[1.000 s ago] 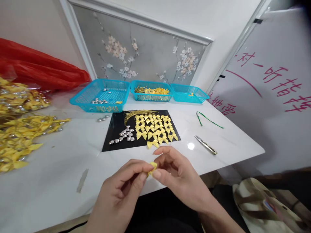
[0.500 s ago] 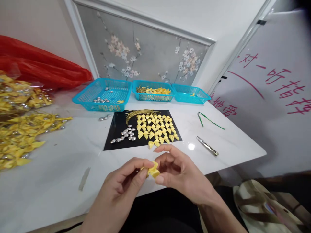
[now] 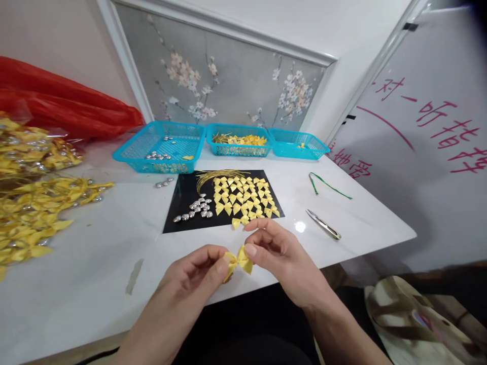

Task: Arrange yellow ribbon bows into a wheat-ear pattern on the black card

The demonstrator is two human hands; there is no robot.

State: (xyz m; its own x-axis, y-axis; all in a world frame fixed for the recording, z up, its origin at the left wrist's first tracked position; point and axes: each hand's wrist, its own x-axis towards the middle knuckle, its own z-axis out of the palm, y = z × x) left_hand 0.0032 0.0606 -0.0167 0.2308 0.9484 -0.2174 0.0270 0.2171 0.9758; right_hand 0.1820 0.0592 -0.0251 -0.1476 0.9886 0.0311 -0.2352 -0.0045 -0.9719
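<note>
A yellow ribbon bow (image 3: 238, 261) is stretched between my two hands above the table's front edge. My left hand (image 3: 201, 274) pinches its left loop between thumb and fingers. My right hand (image 3: 277, 256) grips the right loop with thumb and forefinger. Just beyond lies a black mat (image 3: 178, 195) holding rows of yellow bows (image 3: 247, 195). On the mat's left part are silver beads (image 3: 200, 205) in a loose cluster. A bundle of thin gold wires (image 3: 218, 176) lies along the mat's back edge.
Three blue baskets (image 3: 162, 165) line the wall, with beads and yellow pieces inside. Thread snips (image 3: 323, 224) and a green tie (image 3: 330, 186) lie at right on the white table (image 3: 95, 284). Finished-looking yellow strands with beads (image 3: 34, 223) pile up at left.
The bow has turned and been spread, so both loops now show flat with the knot in the middle. My right thumb and forefinger have closed on its right loop.
</note>
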